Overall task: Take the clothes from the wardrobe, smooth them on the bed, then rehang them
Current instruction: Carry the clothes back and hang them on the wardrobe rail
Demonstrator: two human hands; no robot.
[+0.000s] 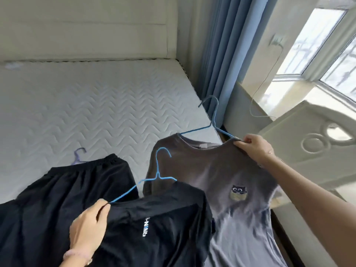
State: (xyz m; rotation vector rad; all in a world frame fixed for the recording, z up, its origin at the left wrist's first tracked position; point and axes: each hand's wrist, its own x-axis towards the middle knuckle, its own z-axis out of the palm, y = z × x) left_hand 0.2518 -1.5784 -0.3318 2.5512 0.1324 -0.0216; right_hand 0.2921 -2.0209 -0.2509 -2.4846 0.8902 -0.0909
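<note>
A grey T-shirt [221,182] with a small cat print hangs on a blue wire hanger [212,122] over the bed's right edge. My right hand [252,149] pinches its right shoulder together with the hanger arm. A black T-shirt [154,228] with white lettering sits on a second blue hanger [158,174]; my left hand [90,226] grips its left shoulder and the hanger arm. Black shorts [63,189] lie flat on the mattress at the left, with a purple hanger [78,157] partly hidden behind their waistband.
The white quilted mattress [86,105] stretches to a cream headboard [86,29]. Blue curtains [221,54] hang at the bed's far right corner. A window and sill [317,60] are on the right. A cream carved panel [312,143] stands close behind my right hand.
</note>
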